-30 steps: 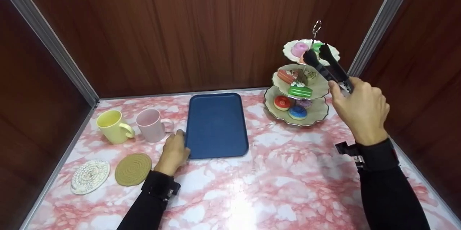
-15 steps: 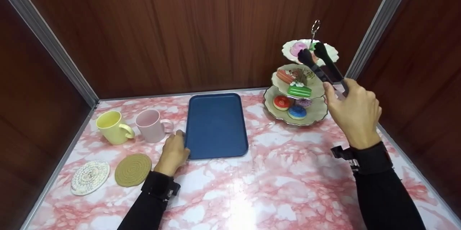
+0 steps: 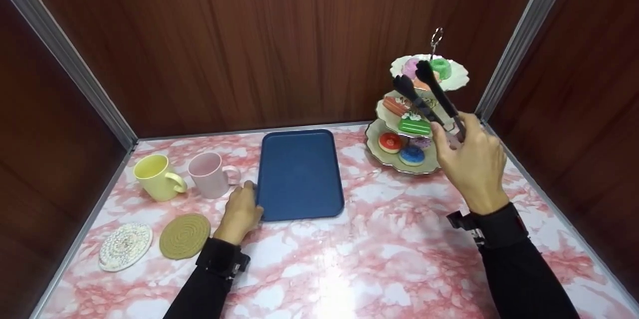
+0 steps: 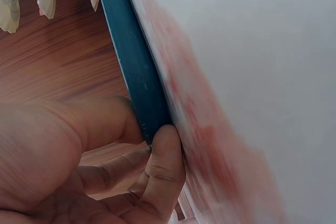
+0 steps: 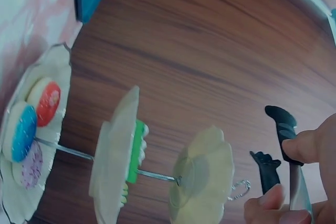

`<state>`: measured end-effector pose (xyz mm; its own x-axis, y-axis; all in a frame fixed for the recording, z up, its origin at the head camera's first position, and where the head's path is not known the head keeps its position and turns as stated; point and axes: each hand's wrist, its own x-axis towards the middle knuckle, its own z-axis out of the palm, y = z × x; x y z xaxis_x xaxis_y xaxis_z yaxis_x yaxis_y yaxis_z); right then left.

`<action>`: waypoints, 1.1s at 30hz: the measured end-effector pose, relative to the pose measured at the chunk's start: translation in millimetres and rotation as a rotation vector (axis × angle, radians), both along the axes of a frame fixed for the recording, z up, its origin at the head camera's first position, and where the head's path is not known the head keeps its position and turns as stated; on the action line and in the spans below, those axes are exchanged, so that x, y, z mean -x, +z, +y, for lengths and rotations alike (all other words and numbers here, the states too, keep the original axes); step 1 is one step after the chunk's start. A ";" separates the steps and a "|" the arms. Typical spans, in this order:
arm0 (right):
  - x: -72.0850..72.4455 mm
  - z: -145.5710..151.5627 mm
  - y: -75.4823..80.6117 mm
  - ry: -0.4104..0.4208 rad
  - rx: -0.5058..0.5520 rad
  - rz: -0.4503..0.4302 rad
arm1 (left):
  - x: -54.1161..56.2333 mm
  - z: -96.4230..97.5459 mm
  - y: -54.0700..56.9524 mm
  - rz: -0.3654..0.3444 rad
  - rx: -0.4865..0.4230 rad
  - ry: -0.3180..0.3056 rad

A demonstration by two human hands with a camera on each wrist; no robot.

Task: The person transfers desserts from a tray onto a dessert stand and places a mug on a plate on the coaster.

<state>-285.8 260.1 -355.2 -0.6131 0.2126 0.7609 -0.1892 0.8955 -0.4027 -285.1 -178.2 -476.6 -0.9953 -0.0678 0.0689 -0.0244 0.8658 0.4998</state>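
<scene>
My left hand grips the left edge of a blue tray lying on the table. In the left wrist view, thumb and fingers pinch the tray's side wall. My right hand holds black-tipped tongs, with their two tips apart and nothing between them. From the head, those tips overlap the upper plates of a three-tier stand; contact cannot be told. On its top plate sit pink, green and orange pieces; the middle plate bears a green cake and an orange one; red, blue and purple doughnuts lie below.
Left of the tray stand a pink mug and a yellow mug. In front of them lie an olive coaster and a white beaded coaster. Wooden walls enclose the back and sides of the pink marbled table.
My right hand has moved left and slightly down with the tongs, bringing their tips further left across the stand. My left hand and the tray have stayed put.
</scene>
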 end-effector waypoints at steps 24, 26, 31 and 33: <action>2.4 -36.0 -38.9 0.111 -0.080 -0.050 | 0.2 0.4 1.4 0.021 -0.009 -0.005; 2.5 -39.4 -42.3 0.116 -0.084 -0.065 | 0.3 0.5 1.0 0.026 -0.009 -0.008; 5.6 -48.4 -52.6 0.127 -0.114 -0.083 | -1.2 0.6 0.1 0.030 -0.011 -0.006; 7.0 -52.4 -56.7 0.133 -0.131 -0.089 | -1.6 0.5 -0.2 0.030 -0.010 -0.003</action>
<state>-292.7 207.8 -412.0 -0.6953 0.0279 0.7182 -0.2783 0.9108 -0.3049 -283.5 -177.8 -476.8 -0.9931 -0.0654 0.0976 -0.0067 0.8610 0.5086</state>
